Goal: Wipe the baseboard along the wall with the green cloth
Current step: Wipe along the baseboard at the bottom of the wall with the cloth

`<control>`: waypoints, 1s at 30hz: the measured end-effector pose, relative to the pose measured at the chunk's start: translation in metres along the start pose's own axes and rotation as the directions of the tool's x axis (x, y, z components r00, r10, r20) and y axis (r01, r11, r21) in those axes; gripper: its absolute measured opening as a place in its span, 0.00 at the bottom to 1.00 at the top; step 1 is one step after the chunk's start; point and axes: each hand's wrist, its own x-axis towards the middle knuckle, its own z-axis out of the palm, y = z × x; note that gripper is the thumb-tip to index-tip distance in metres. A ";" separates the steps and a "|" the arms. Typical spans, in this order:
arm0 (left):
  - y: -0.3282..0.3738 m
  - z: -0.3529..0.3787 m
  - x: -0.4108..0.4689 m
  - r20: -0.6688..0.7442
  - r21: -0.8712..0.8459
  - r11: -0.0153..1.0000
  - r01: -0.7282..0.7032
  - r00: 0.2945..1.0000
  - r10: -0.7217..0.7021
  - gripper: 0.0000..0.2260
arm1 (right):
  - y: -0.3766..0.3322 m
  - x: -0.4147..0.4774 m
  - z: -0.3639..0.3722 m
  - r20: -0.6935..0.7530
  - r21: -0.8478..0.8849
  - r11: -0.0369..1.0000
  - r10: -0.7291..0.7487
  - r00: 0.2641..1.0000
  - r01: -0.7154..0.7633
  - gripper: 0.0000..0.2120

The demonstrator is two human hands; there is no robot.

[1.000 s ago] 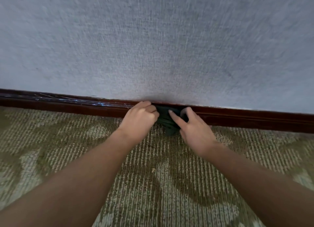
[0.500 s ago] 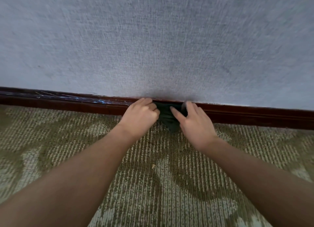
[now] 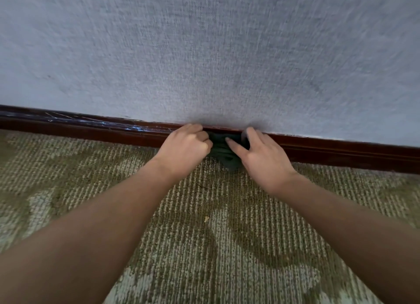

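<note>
Edging patterned carpet (image 3: 227, 247), the scuffed dark baseboard (image 3: 91, 131) backs green cloth (image 3: 223, 151).

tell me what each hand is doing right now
Left hand: fingers curled, gripping the green cloth.
Right hand: thumb and fingers pinching the green cloth.

dark green cloth (image 3: 223, 152), reddish-brown baseboard (image 3: 341, 149), olive patterned carpet (image 3: 227, 235)
</note>
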 end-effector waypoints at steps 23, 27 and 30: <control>0.009 -0.007 0.007 0.125 0.109 0.993 0.033 0.991 -0.047 0.11 | 0.005 -0.006 -0.003 0.007 -0.041 0.999 -0.002 1.000 0.002 0.32; -0.005 -0.004 -0.004 0.110 0.073 0.994 0.087 0.989 -0.095 0.11 | -0.008 0.006 0.000 0.033 -0.018 1.000 -0.016 0.999 0.016 0.31; -0.008 0.000 -0.003 0.124 0.024 0.992 0.122 0.984 -0.124 0.13 | -0.008 0.007 -0.001 0.061 -0.022 1.000 -0.017 0.998 0.018 0.33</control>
